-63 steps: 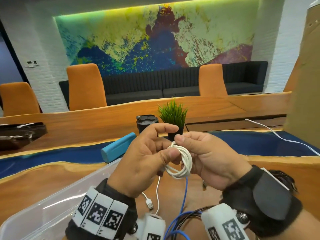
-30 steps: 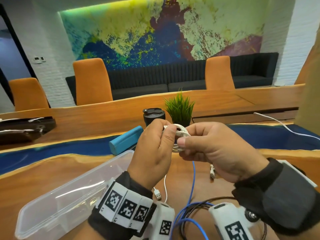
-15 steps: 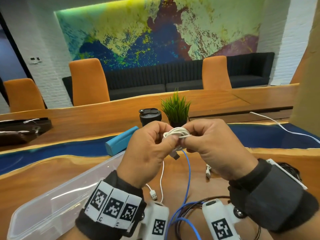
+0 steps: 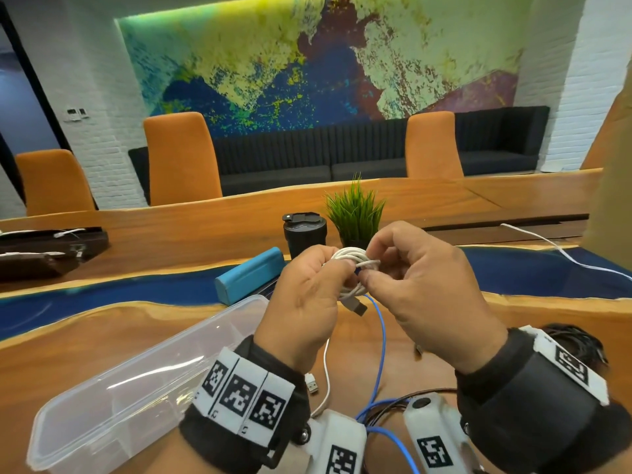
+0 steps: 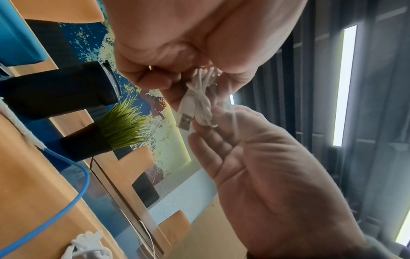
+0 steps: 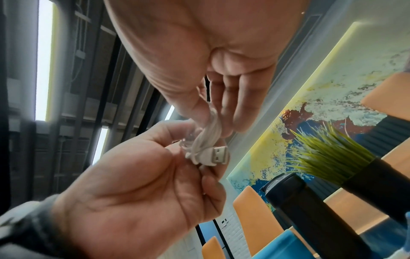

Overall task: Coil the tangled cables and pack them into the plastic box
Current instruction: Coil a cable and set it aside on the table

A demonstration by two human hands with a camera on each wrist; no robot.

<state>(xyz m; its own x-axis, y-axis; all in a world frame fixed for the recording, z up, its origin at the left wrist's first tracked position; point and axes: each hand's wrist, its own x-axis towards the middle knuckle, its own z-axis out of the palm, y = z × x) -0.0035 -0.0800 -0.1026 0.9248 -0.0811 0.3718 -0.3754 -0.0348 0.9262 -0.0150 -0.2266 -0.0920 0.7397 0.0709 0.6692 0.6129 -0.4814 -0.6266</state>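
A small coil of white cable (image 4: 354,260) is held up above the table between both hands. My left hand (image 4: 307,295) grips the coil from the left, and the USB plug (image 4: 355,306) sticks out below it. My right hand (image 4: 410,278) pinches a strand wrapped across the coil. The wrist views show the white cable bundle (image 5: 200,105) (image 6: 207,140) and its USB plug (image 6: 218,156) between the fingers. The clear plastic box (image 4: 113,398) lies open and empty at lower left. A blue cable (image 4: 379,354), a white cable (image 4: 325,381) and black cables (image 4: 393,405) lie on the table below.
A blue case (image 4: 251,278), a black cup (image 4: 304,234) and a small potted plant (image 4: 355,213) stand beyond the hands. Another white cable (image 4: 561,251) runs across the table at right. A dark tray (image 4: 48,251) with cables sits far left.
The loose coil has been wound tighter and a strand wrapped across it. The USB plug now hangs out below the hands. The hands stay raised above the table.
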